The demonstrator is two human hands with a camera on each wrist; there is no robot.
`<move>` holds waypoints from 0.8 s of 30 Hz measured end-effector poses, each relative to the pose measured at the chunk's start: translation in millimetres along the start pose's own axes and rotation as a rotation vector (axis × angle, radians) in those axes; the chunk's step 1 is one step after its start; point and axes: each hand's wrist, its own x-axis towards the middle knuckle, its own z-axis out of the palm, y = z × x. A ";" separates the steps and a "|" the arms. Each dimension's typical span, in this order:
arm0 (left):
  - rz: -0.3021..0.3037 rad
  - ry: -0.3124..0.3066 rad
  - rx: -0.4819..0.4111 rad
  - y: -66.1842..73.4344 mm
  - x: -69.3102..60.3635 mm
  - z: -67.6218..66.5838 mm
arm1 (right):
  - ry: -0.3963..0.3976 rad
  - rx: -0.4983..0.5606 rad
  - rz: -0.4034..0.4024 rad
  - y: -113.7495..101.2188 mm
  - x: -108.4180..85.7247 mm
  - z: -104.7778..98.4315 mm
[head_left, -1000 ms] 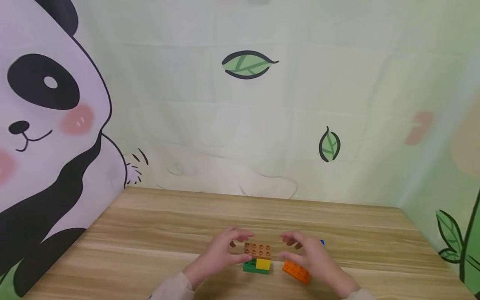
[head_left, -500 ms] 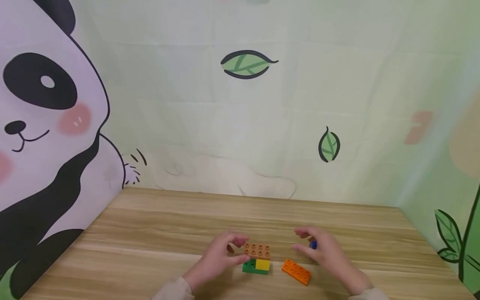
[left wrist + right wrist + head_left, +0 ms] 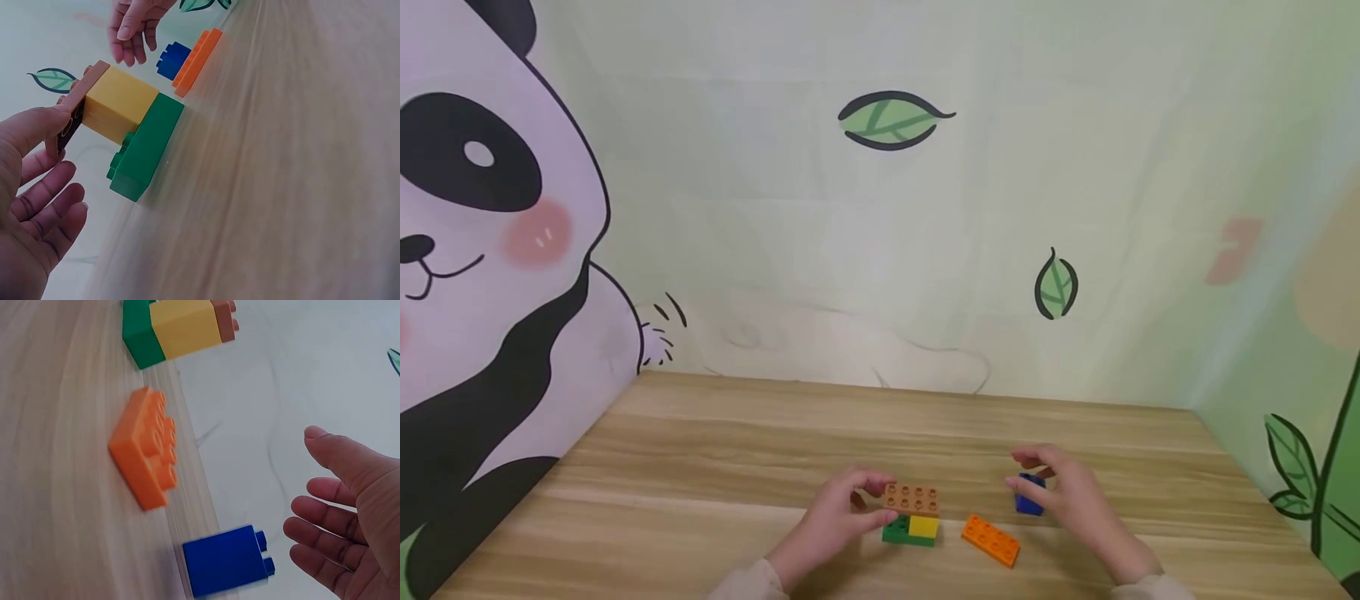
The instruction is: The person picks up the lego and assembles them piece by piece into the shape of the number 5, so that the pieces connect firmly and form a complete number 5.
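My left hand [image 3: 831, 521] pinches the left end of a brown brick [image 3: 912, 499] between thumb and fingers. That brick sits on a yellow brick [image 3: 922, 526], which stands on the right part of a green brick [image 3: 908, 540]. In the left wrist view the brown brick [image 3: 89, 82] overhangs the green one's bare studs. My right hand [image 3: 1075, 498] is open beside a blue brick [image 3: 1028, 502]. The right wrist view shows a gap between the fingers of this hand [image 3: 365, 522] and the blue brick [image 3: 226, 561], whose studs face up.
An orange brick [image 3: 990, 541] lies slantwise on the wooden table [image 3: 737, 450], between the stack and the blue brick. Behind the table hangs a pale cloth [image 3: 760, 250] printed with a panda and leaves.
My right hand has moved right, away from the stack and past the orange brick, to the blue brick, which is more exposed now. The left hand has closed in on the brown brick's end.
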 end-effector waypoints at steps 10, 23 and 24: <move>-0.016 0.013 0.008 -1.1 -0.1 -1.3 | 0.020 0.020 -0.019 15.9 1.1 -5.6; -0.018 0.014 -0.009 -2.0 -1.7 1.9 | -0.126 0.065 0.086 32.1 0.7 -5.5; -0.021 0.014 -0.012 -2.1 -2.1 2.0 | -0.130 0.067 0.085 32.9 0.5 -5.2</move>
